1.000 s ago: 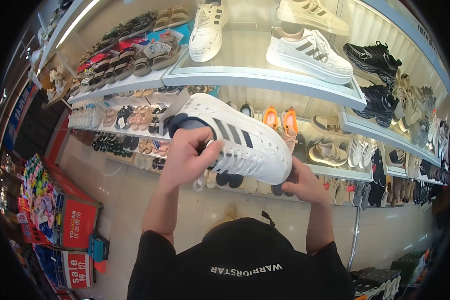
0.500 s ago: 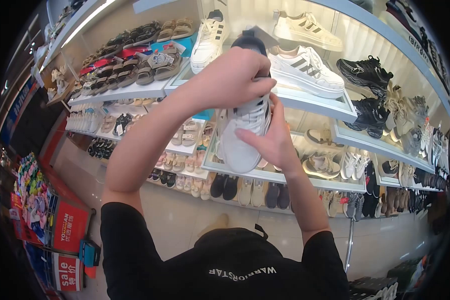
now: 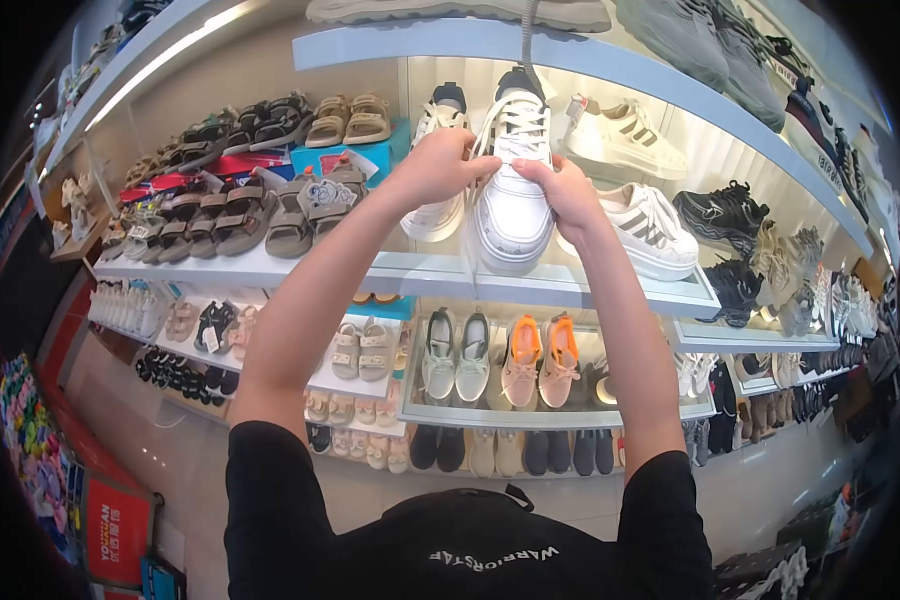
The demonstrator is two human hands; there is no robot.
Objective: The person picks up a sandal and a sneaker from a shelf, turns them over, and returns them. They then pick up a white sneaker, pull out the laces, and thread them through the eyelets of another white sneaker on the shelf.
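Both arms reach up to a glass shelf (image 3: pixel 530 285). A white sneaker (image 3: pixel 513 205) with dark stripes and white laces stands there with its toe toward me. My left hand (image 3: pixel 438 167) grips its left side near the laces. My right hand (image 3: pixel 567 192) holds its right side. A matching white sneaker (image 3: pixel 432 215) stands just left of it, partly hidden behind my left hand. Another white striped sneaker (image 3: pixel 655 235) lies to the right on the same shelf.
Brown and black sandals (image 3: pixel 270 215) fill the white shelf at left. Lower shelves hold white, orange (image 3: pixel 538 360) and beige shoes. Black sneakers (image 3: pixel 722 215) line the shelves at right. Red signs (image 3: pixel 115 530) stand on the tiled floor at lower left.
The sneaker went from held low and sideways, through upright at face height, to standing toe-out on the upper glass shelf. Both hands rose with it and my view tilted up.
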